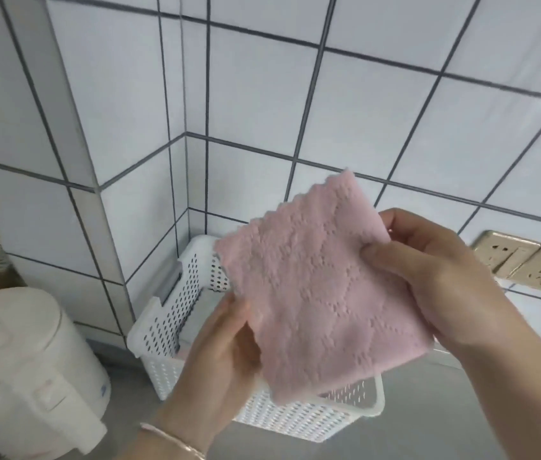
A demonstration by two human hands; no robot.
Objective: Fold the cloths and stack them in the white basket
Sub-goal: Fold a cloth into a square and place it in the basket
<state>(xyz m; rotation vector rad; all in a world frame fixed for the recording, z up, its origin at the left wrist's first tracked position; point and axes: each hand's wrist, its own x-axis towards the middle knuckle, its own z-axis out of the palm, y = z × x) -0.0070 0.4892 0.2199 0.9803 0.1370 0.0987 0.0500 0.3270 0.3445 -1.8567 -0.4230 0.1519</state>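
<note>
Folded pink cloth (315,287) held up above white perforated basket (176,313), pinched by left hand (222,346) at lower left edge and right hand (428,277) at right edge; grey counter (445,410) beneath, white kettle (23,360) at left, tiled wall (262,94) behind, gold sockets (528,260) at right

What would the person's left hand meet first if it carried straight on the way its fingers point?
The left hand already pinches the pink cloth, so the cloth comes first. Beyond it, probably the tiled wall, though depth is unclear.

Pink cloth (315,287) hides most of the white basket (162,323) interior
</note>
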